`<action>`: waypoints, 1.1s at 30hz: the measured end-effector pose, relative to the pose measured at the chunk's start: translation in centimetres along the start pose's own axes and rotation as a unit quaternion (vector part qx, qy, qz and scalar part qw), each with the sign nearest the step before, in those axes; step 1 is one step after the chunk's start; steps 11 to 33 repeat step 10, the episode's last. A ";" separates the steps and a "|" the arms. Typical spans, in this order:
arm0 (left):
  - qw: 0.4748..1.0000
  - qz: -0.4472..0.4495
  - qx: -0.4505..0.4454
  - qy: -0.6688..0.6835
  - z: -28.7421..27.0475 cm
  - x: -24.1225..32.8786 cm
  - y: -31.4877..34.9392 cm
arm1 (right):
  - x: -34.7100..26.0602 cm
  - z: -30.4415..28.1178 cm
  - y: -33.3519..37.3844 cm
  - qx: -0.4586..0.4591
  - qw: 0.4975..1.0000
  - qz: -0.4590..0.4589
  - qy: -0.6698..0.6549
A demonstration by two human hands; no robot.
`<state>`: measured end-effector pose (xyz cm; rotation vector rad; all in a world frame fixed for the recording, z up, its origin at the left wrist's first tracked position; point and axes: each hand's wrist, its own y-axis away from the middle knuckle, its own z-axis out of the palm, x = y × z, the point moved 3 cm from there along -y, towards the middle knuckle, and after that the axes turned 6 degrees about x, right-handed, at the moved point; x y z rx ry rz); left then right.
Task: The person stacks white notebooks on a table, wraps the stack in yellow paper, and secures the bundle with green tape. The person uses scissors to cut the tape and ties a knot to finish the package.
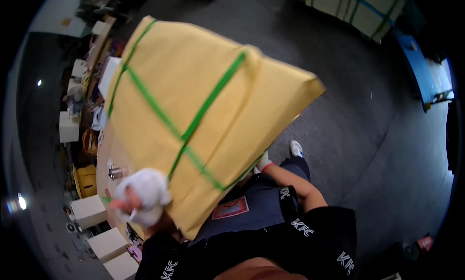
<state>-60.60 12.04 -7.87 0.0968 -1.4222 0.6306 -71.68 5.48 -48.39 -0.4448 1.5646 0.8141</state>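
Observation:
A large flat package (189,81) in yellow paper, bound with crossing green straps (213,98), is tilted up in front of my body. My left hand (143,195), in a white glove with pinkish fingers showing, is curled at the package's lower left edge, where a strap runs toward it. Motion smears its fingers, and what they close on is unclear. My right hand (264,161), in a white glove with a red cuff, grips the package's lower right edge beside a strap. Its fingers are mostly hidden behind the package.
A long wooden table (104,159) runs along the left, with a metal cup (115,172) on it. White boxes (89,211) stand beyond it. Strapped pale bales (356,9) stand at the far right, near a blue table (416,69). Grey floor (358,130) lies between.

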 end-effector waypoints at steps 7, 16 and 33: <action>0.979 -0.089 -0.146 0.110 2.2 -1.7 -1.5 | -12.2 9.8 6.4 -0.149 0.958 -0.113 0.217; 0.948 -0.129 -0.279 0.079 2.3 -1.7 -2.8 | -15.1 11.3 7.7 -0.142 0.948 -0.121 0.256; 0.948 -0.129 -0.279 0.079 2.3 -1.7 -2.8 | -15.1 11.3 7.7 -0.142 0.948 -0.121 0.256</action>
